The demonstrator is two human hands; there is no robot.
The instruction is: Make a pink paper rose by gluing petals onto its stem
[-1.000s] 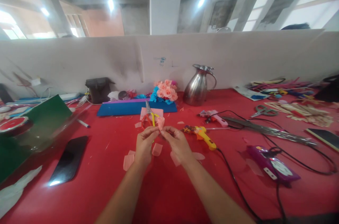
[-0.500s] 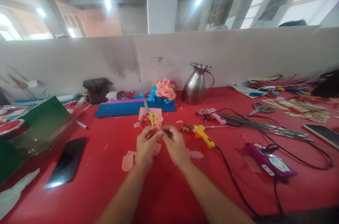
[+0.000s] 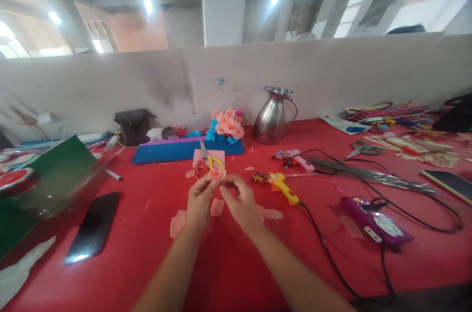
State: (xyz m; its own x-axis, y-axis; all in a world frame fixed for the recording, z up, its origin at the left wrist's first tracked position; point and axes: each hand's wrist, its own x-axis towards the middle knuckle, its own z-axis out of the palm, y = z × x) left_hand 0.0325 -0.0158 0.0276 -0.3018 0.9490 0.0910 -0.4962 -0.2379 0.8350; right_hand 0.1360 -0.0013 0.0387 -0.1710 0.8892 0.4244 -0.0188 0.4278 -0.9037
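Note:
A small peach-pink paper flower (image 3: 217, 174) with a curled centre is between my hands, its face turned up toward me. My left hand (image 3: 201, 201) pinches it from below and the left. The bent fingers of my right hand (image 3: 243, 204) close on its right edge; their tips are partly hidden. Just behind the flower lie pliers (image 3: 204, 150) with red and yellow handles, across a pink paper sheet (image 3: 219, 155). Loose pink paper pieces (image 3: 177, 227) are scattered around my wrists, one of them (image 3: 217, 207) between my hands.
A yellow glue gun (image 3: 282, 189) and a pink one (image 3: 300, 162) lie to the right, their cords running past a purple power strip (image 3: 391, 233). Behind stand a bunch of paper flowers (image 3: 228, 125) and a steel jug (image 3: 271, 118). A phone (image 3: 94, 226) lies at left.
The flower has tipped from standing upright to showing its open face, and sits slightly lower and further left. My right hand's fingers have shifted slightly around it.

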